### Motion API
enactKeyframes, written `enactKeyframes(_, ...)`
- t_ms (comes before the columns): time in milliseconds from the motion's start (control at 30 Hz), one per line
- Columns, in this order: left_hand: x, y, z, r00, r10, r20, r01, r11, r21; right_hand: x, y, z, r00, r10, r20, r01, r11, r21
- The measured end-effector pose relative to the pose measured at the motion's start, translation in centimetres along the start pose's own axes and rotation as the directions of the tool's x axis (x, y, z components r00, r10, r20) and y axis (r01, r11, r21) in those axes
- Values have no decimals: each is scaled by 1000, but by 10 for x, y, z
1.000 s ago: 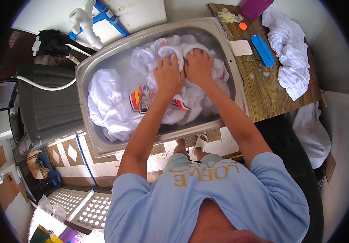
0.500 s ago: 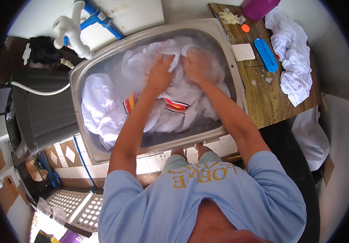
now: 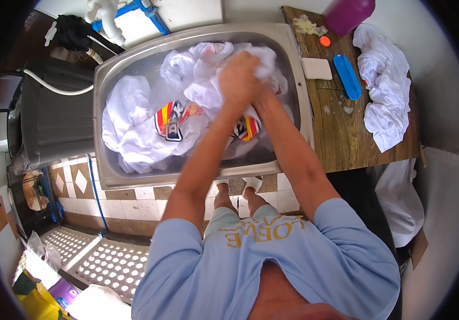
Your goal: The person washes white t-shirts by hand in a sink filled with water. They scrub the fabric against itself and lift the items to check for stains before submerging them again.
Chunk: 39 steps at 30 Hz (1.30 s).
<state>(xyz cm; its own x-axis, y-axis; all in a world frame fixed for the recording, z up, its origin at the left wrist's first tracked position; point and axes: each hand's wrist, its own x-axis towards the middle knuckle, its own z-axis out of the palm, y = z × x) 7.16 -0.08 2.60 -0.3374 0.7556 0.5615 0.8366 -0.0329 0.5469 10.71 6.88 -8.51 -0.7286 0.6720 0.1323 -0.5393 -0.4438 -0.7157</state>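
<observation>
My left hand (image 3: 239, 80) is closed on bunched white cloth over the upper right part of a metal sink (image 3: 307, 101). Close against it, my right hand (image 3: 262, 92) grips the same wet garment; most of its fingers are hidden behind the left hand and blurred. The white garment (image 3: 205, 93) spreads from my hands across the sink and has red, yellow and black printed patches. More white cloth (image 3: 128, 106) lies bulging at the sink's left end. Cloudy, soapy water surrounds the fabric.
A wooden counter (image 3: 347, 141) on the right carries a white block (image 3: 317, 69), a blue oblong tray (image 3: 347, 77), an orange cap (image 3: 325, 41), a purple container (image 3: 348, 15) and a heap of white cloth (image 3: 383, 80). A white tap (image 3: 107, 21) stands beyond the sink's left corner.
My hands have come together and risen, bunching the cloth between them; before, they were apart in the water. More of the printed patches now shows. The whole view has shifted slightly.
</observation>
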Motion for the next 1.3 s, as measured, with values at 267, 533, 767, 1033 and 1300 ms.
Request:
enactKeyframes(267, -12, -7, 5, 986, -59, -153, 61, 998, 8, -6, -16, 22, 996, 59, 60, -79, 911, 405)
enactKeyframes(533, 18, -93, -72, 929, -370, -1, 369, 926, 85, -12, -94, 87, 852, -140, -504, -108, 895, -433)
enactKeyframes(767, -30, -71, -55, 987, 3, 160, -55, 946, 320, -23, -49, 49, 915, -283, 288, 222, -245, -944)
enactKeyframes(1033, -36, -82, -36, 888, -254, 383, 23, 857, 515, -27, -19, 32, 963, -130, 237, 133, -536, -834)
enactKeyframes(1300, -41, -108, -16, 929, -217, 301, 59, 887, 457, -15, -39, 42, 996, 92, -2, 39, -437, -898)
